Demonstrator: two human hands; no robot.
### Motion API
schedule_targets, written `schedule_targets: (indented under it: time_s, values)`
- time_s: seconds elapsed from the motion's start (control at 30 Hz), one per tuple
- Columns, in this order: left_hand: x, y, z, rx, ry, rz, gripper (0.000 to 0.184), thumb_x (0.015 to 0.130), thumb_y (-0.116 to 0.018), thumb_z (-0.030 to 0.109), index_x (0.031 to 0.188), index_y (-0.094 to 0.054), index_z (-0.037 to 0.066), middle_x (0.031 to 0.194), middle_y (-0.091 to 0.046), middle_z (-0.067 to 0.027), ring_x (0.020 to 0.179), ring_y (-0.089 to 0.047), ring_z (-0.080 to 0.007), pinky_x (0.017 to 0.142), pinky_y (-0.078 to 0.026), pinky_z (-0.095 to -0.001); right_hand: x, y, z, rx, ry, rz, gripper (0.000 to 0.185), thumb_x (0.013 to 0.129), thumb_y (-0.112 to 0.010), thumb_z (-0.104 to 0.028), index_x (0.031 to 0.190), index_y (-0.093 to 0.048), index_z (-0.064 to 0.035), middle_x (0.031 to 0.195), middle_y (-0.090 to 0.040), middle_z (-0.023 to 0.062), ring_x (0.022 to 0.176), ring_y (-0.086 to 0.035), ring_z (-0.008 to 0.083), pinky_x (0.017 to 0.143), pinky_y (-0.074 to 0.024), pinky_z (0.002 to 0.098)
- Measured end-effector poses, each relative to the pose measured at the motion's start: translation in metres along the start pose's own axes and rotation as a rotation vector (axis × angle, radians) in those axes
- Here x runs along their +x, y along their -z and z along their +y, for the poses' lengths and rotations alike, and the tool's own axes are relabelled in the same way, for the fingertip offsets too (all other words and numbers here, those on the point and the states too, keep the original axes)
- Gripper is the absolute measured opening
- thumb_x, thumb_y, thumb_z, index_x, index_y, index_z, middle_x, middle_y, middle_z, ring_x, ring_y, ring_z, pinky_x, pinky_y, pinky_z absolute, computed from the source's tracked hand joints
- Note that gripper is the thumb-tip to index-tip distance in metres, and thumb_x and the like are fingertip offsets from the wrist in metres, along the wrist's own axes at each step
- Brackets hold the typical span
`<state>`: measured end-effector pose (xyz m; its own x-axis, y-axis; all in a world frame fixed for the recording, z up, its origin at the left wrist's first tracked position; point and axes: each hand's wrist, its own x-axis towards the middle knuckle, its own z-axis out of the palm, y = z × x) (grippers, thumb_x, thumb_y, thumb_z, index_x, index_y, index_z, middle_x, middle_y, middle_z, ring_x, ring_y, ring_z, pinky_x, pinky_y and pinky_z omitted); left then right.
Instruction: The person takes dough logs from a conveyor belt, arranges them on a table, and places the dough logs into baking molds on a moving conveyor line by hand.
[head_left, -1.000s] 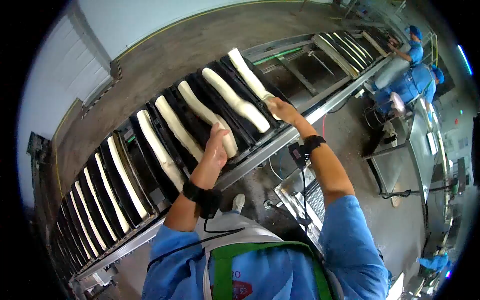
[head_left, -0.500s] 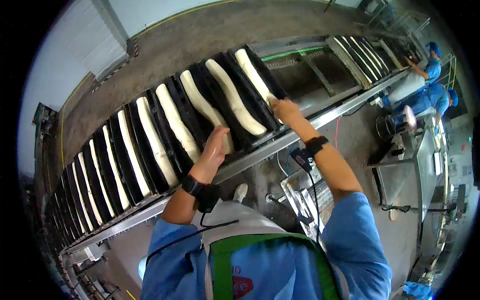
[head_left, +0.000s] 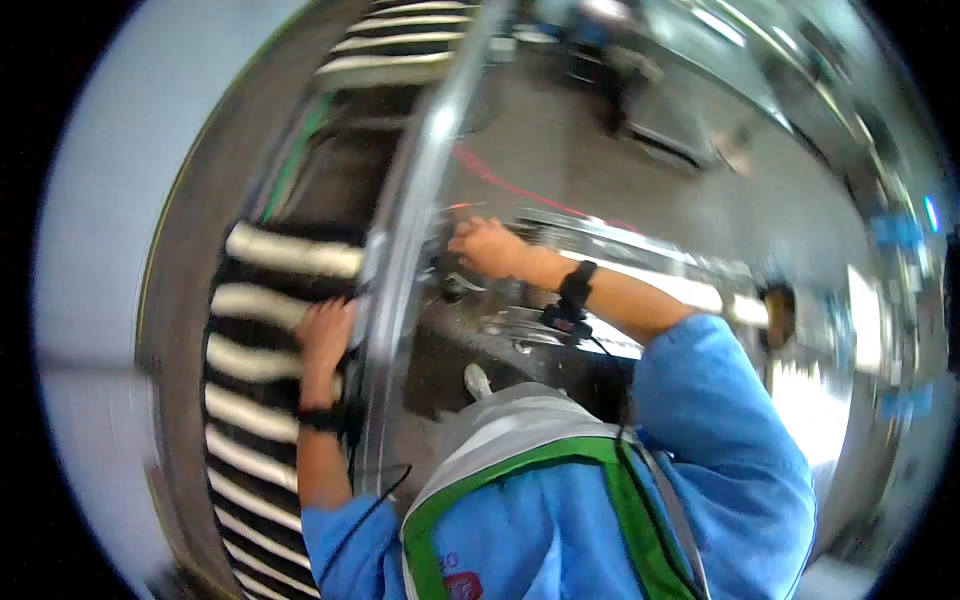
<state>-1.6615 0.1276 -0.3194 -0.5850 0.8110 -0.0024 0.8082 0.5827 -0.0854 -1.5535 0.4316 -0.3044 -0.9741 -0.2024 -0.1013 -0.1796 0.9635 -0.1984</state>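
Long pale dough strips (head_left: 262, 304) lie in black trays (head_left: 232, 272) along a conveyor. My left hand (head_left: 326, 335) is over the near end of the second strip, its fingers stretched out and a little apart. Whether it presses on the dough cannot be made out through the blur. Beside it, the end strip (head_left: 295, 251) lies straight in its tray, with no hand on it. My right hand (head_left: 487, 247) is off the conveyor, above the floor side, with fingers loosely apart and nothing visible in them.
A metal rail (head_left: 407, 215) runs along the conveyor's near side. Further along stand more trays with dough strips (head_left: 400, 42), past a gap in the row. A red hose (head_left: 510, 184) crosses the floor. Metal equipment (head_left: 620, 235) stands behind my right arm.
My view has swung to the right, smearing the scene. My right hand has left the end dough strip and moved off the conveyor. The left hand stays near the strips.
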Motion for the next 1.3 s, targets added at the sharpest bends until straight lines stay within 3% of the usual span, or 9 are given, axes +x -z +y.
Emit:
schedule_targets:
  time_s: [0.1,0.13,0.3,0.43,0.6,0.87,1.07,1.2,1.3]
  values:
    - [0.016,0.036,0.006,-0.179,0.219,-0.365,0.039,0.084,-0.031,0.033,0.085,-0.056,0.003,0.093,-0.055,-0.0171,0.091,-0.046,-0.0370,0.081,-0.033,-0.0440,-0.082,-0.029,0.053,0.021,-0.313,0.007,0.033,0.070,-0.054,-0.016,0.103,-0.050,-0.0158,0.105,-0.043,0.0085,0.101,-0.040,0.0274,0.078,-0.0375,0.0410]
    - [0.011,0.004,-0.025,-0.166,0.066,-0.402,0.040,0.083,-0.033,0.035,0.083,-0.055,0.002,0.093,-0.054,-0.0189,0.091,-0.043,-0.0409,0.079,-0.032,-0.0475,-0.112,-0.040,0.069,-0.003,-0.469,0.038,0.034,0.069,-0.054,-0.015,0.103,-0.050,-0.0160,0.106,-0.042,0.0085,0.102,-0.039,0.0275,0.078,-0.0370,0.0421]
    - [0.029,0.095,0.035,-0.103,0.106,-0.537,0.044,0.083,-0.034,0.036,0.069,-0.054,-0.001,0.074,-0.054,-0.0197,0.072,-0.051,-0.0359,0.065,-0.037,-0.0433,-0.248,-0.061,0.105,-0.101,-0.979,0.013,0.045,0.070,-0.053,-0.011,0.113,-0.044,-0.0182,0.115,-0.038,0.0098,0.108,-0.035,0.0291,0.079,-0.0343,0.0487]
    - [0.066,0.111,0.096,-0.361,0.084,-0.290,0.023,0.079,-0.049,0.020,0.089,-0.056,0.001,0.079,-0.057,-0.0150,0.077,-0.052,-0.0317,0.071,-0.039,-0.0392,-0.285,-0.073,0.103,-0.051,-0.888,-0.017,0.043,0.073,-0.051,-0.015,0.115,-0.040,-0.0135,0.110,-0.042,0.0102,0.108,-0.037,0.0283,0.086,-0.0297,0.0517]
    - [0.137,0.054,0.224,-0.105,-0.546,-0.191,0.063,0.068,-0.060,0.011,0.124,-0.030,0.010,0.121,-0.035,-0.0124,0.116,-0.027,-0.0291,0.095,-0.020,-0.0424,-0.270,-0.085,0.120,-0.008,-0.887,0.178,0.024,0.071,-0.053,-0.023,0.094,-0.053,-0.0147,0.096,-0.050,0.0062,0.095,-0.046,0.0231,0.081,-0.0344,0.0416]
    - [0.175,0.018,0.262,-0.010,-0.354,-0.334,0.040,0.053,-0.060,0.013,0.090,-0.047,0.007,0.084,-0.056,-0.0177,0.083,-0.051,-0.0341,0.070,-0.039,-0.0433,-0.290,-0.032,0.079,0.371,-0.678,0.160,0.035,0.056,-0.068,-0.023,0.087,-0.056,-0.0124,0.083,-0.056,0.0068,0.080,-0.057,0.0253,0.064,-0.0469,0.0373]
    - [0.158,0.120,0.402,-0.171,-0.985,-0.112,0.041,0.055,-0.056,0.005,0.096,-0.050,0.008,0.089,-0.051,-0.0088,0.088,-0.045,-0.0292,0.078,-0.032,-0.0396,-0.465,-0.048,0.033,0.583,-0.681,0.440,0.042,0.057,-0.065,-0.022,0.094,-0.051,-0.0079,0.090,-0.052,0.0119,0.085,-0.052,0.0294,0.068,-0.0447,0.0386]
    - [0.126,0.117,0.544,-0.295,-1.366,-0.114,0.046,0.058,-0.058,0.007,0.103,-0.048,0.010,0.100,-0.050,-0.0081,0.099,-0.043,-0.0256,0.087,-0.028,-0.0383,-0.612,-0.081,-0.020,0.815,-1.127,0.248,0.044,0.061,-0.060,-0.019,0.100,-0.048,-0.0030,0.089,-0.051,0.0161,0.088,-0.048,0.0309,0.075,-0.0394,0.0368]
    - [0.106,0.069,0.633,-0.364,-1.340,0.096,0.045,0.063,-0.057,0.007,0.106,-0.047,0.011,0.112,-0.043,-0.0073,0.109,-0.036,-0.0241,0.091,-0.024,-0.0403,-0.693,-0.123,-0.079,0.597,-1.638,0.403,0.065,0.061,-0.067,-0.030,0.116,-0.040,-0.0072,0.110,-0.041,0.0201,0.097,-0.044,0.0347,0.081,-0.0397,0.0381]
